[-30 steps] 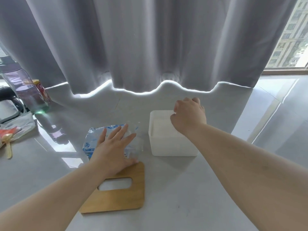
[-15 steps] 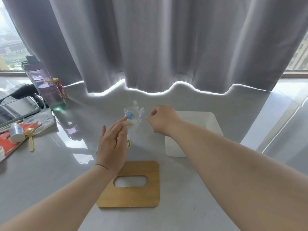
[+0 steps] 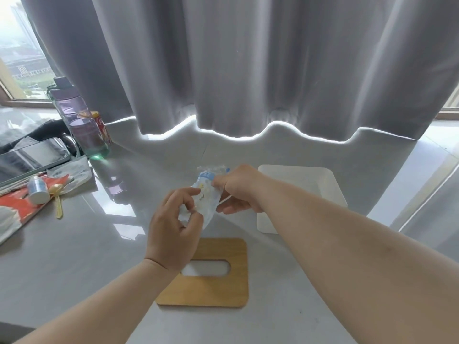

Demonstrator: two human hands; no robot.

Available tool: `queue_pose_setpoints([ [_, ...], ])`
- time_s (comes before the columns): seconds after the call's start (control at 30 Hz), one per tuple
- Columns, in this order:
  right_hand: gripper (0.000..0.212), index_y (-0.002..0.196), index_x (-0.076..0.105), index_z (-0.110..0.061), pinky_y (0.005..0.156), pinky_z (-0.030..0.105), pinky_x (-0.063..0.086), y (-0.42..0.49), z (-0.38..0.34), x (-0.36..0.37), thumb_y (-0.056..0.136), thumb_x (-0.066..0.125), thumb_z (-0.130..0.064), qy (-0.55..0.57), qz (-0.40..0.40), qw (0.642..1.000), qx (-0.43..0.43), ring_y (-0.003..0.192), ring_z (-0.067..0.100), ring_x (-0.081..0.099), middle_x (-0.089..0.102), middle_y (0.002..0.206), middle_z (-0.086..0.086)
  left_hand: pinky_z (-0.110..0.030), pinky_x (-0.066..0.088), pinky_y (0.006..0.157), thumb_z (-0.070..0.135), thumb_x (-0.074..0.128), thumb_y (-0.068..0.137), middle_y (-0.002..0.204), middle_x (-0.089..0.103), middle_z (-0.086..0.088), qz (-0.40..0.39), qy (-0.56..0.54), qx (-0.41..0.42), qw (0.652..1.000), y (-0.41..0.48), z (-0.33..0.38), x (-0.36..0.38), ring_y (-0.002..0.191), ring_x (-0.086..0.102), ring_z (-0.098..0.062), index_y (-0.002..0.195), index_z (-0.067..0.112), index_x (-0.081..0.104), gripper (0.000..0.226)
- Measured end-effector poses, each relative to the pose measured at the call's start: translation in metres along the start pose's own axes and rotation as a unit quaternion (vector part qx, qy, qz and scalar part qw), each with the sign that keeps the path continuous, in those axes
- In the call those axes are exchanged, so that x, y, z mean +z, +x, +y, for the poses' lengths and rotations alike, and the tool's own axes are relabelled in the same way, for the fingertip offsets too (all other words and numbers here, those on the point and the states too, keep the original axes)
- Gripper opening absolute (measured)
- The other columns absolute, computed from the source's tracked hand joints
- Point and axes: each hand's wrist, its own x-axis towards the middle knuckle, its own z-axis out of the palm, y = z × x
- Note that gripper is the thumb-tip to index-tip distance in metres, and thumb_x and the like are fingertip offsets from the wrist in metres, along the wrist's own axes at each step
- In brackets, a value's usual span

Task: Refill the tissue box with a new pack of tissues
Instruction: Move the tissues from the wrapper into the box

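Above the grey counter, between the two hands: one plastic tissue wrapper, clear film with blue print, scrunched and limp.

Left hand: fingers curled, thumb and fingertips pinching the wrapper's lower end. Right hand: closed into a pinch on the upper end. Wrapper is held clear of the surface and touches nothing else.

Handling, as judged: very light, soft, no stiffness; the film looks slick and crackly, likely to slide through a loose pinch. It looks to hold little or nothing now. Best taken at a gathered end or balled into the palm, not by a flat face.

White tissue box: open-topped, on the counter to the right, behind the right forearm. Whether tissues sit inside, cannot tell; the interior reads plain white. Wooden lid with oval slot lies flat on the counter near the person, apart from the box.

Count: wrapper 1, box 1, lid 1, hands 2. Far left: purple bottle 1, red can 1, phone 1, gold spoon 1.
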Motion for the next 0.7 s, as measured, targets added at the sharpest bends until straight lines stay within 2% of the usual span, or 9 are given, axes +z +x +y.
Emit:
queue_pose_setpoints([
  [0.13,0.023,0.097,0.067,0.001,0.063,0.03,0.059,-0.002,0.001,-0.005,0.084,0.053,-0.012,-0.024,0.0,1.0,-0.012,0.072,0.026,0.074,0.074,0.092,0.017,-0.009,0.037,0.061,0.027,0.037,0.077,0.103,0.061,0.004,0.007,0.002,0.012,1.0,-0.007,-0.005,-0.001,0.089,0.051,0.001,0.07,0.017,0.041,0.013],
  [0.23,0.022,0.098,0.066,0.002,0.066,0.032,0.059,-0.003,0.002,-0.009,0.082,0.053,-0.003,-0.041,-0.006,0.999,-0.012,0.066,0.025,0.071,0.072,0.089,0.017,-0.005,0.034,0.07,0.029,0.035,0.083,0.107,0.059,0.001,0.01,0.024,0.012,1.0,-0.009,-0.011,0.0,0.094,0.049,0.003,0.072,0.021,0.038,0.014],
  [0.4,0.024,0.1,0.065,0.008,0.062,0.03,0.059,-0.004,0.004,-0.013,0.08,0.053,0.004,-0.062,-0.021,0.998,-0.004,0.064,0.026,0.071,0.068,0.085,0.018,-0.005,0.033,0.076,0.026,0.032,0.087,0.111,0.056,0.0,0.005,0.02,0.031,0.999,-0.016,-0.012,0.004,0.1,0.047,0.005,0.076,0.016,0.038,0.016],
  [0.53,0.018,0.092,0.066,0.007,0.07,0.034,0.062,-0.005,0.003,-0.015,0.077,0.056,0.006,-0.056,-0.016,0.998,-0.003,0.065,0.026,0.07,0.068,0.082,0.019,-0.007,0.034,0.075,0.026,0.031,0.089,0.115,0.054,0.004,-0.011,0.029,0.055,0.998,-0.017,-0.012,0.006,0.098,0.049,-0.002,0.08,0.026,0.033,0.009],
  [0.6,0.014,0.091,0.065,0.004,0.066,0.033,0.062,-0.006,0.003,-0.018,0.078,0.064,-0.001,-0.049,-0.021,0.999,-0.009,0.066,0.025,0.068,0.067,0.089,0.02,-0.013,0.036,0.076,0.026,0.032,0.09,0.116,0.051,0.005,-0.022,0.043,0.08,0.996,-0.017,-0.011,0.006,0.098,0.051,-0.011,0.081,0.031,0.032,0.009],
  [0.7,0.036,0.105,0.063,-0.001,0.057,0.027,0.058,-0.01,0.003,-0.026,0.082,0.069,-0.028,-0.046,-0.015,0.998,-0.038,0.075,0.023,0.069,0.065,0.102,0.018,-0.027,0.04,0.075,0.029,0.034,0.09,0.12,0.05,0.006,-0.03,0.064,0.083,0.994,-0.013,-0.01,0.008,0.099,0.053,-0.018,0.083,0.03,0.035,0.007],
])
